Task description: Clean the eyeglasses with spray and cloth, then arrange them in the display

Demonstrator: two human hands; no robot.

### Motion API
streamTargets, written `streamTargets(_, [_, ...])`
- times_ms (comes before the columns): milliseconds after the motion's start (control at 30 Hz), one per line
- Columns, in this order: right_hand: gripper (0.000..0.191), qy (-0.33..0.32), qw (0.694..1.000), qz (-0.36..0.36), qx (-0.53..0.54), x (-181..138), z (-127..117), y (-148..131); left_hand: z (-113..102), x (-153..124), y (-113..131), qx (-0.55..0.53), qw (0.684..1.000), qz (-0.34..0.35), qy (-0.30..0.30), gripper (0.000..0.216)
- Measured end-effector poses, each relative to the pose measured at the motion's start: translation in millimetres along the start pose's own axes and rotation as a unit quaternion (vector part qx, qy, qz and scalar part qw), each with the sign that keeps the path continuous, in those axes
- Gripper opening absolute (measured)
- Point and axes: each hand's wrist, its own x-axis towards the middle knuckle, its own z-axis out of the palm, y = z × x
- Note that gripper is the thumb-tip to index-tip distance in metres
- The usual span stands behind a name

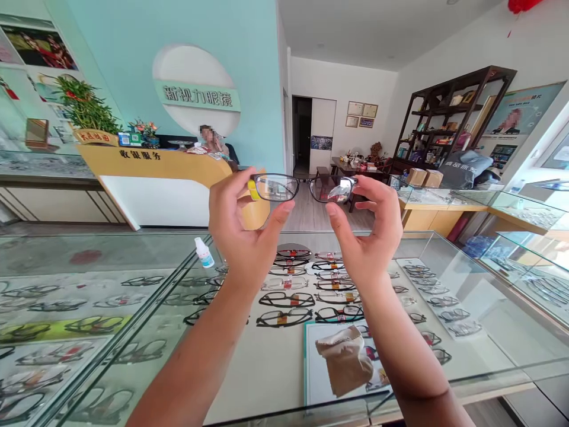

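Note:
A pair of dark-framed eyeglasses (304, 179) is held up level above the glass display counter. My left hand (242, 222) pinches its left end, with a small yellow piece showing beside that lens. At the other end, my right hand (371, 225) grips the frame between thumb and fingers. Light reflects off the right lens. Below my right forearm, a crumpled brown cloth (344, 362) lies on a white, teal-edged sheet (313, 379) on the counter. To the left of my left wrist stands a small white spray bottle (204, 253).
Several rows of eyeglass frames (287, 299) sit inside the glass display counter (484, 332) beneath my arms. Another glass case (66, 249) adjoins at left. Beyond is a yellow-and-white cashier desk (155, 190) with a person (211, 142) behind it. Dark shelves (448, 118) stand back right.

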Motion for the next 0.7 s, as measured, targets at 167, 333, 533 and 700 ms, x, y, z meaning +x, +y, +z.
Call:
streamTargets(167, [0.04, -0.014, 1.0, -0.003, -0.002, -1.2, 1.1, 0.5, 3.5, -2.5, -8.8, -0.042, 0.999, -0.018, 0.009, 0.071])
streamTargets(333, [0.041, -0.019, 1.0, 0.001, -0.01, -3.6, 3.7, 2.7, 6.2, -2.6, -8.6, -0.047, 0.999, -0.023, 0.015, 0.067])
streamTargets(533, [0.039, -0.044, 0.997, 0.059, 0.006, -3.7, 2.5, -0.3, 5.3, -4.5, -6.3, 0.009, 1.0, -0.009, 0.007, 0.063])
streamTargets(700, [0.045, -0.075, 0.992, 0.1, 0.032, -5.3, 2.2, 3.6, -0.3, -4.6, -0.4, 0.088, 0.996, 0.014, 0.009, 0.071])
